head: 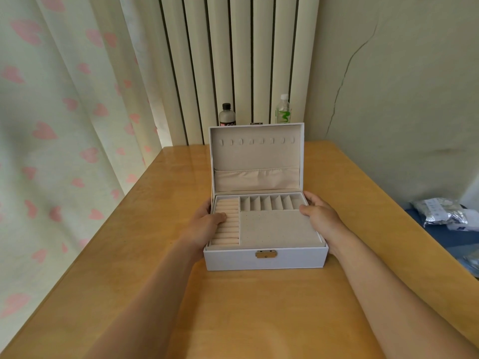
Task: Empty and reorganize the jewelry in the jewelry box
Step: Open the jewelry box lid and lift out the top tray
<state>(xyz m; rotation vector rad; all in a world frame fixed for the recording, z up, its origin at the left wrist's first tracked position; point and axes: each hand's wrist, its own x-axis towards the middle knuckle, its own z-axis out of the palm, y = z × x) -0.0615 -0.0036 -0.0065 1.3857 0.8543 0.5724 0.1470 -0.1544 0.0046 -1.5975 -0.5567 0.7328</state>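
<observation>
A white jewelry box [264, 260] stands open on the wooden table [233, 307], its lid [256, 156] upright with a row of hooks and a pouch. Inside sits a beige tray [274, 229] with ring rolls on the left, several small slots at the back and a flat dotted pad. No jewelry shows on it. My left hand [204, 221] grips the tray's left edge, thumb on the ring rolls. My right hand [318, 213] grips the right edge, thumb on the pad, fingers down the side.
Two bottles stand behind the lid: a dark one [227, 116] and a clear one with a green label [283, 110]. A heart-print curtain [51, 125] hangs to the left. Silver packets [440, 211] lie on a blue surface beyond the table's right edge.
</observation>
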